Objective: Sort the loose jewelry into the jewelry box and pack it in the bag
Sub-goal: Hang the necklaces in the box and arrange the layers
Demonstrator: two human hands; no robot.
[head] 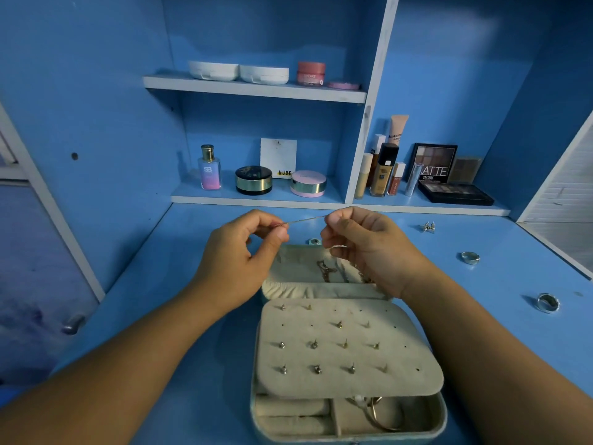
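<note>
Nearest, the open jewelry box (335, 415) sits on the blue tabletop (497, 277), with its stud-dotted earring panel (337, 382) folded over the compartments. Just beyond it, the left hand (244, 248) and right hand (362, 245) each pinch one end of a thin chain (305, 219). The chain is stretched left to right, directly above the box lid (321, 289), where other necklaces hang. Two loose rings (470, 257) and a pair of earrings (429, 227) lie to the right, nearer the right hand. No bag shows.

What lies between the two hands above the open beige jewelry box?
In the head view, a thin silvery chain stretches between the left hand and the right hand, each pinching it.
</note>
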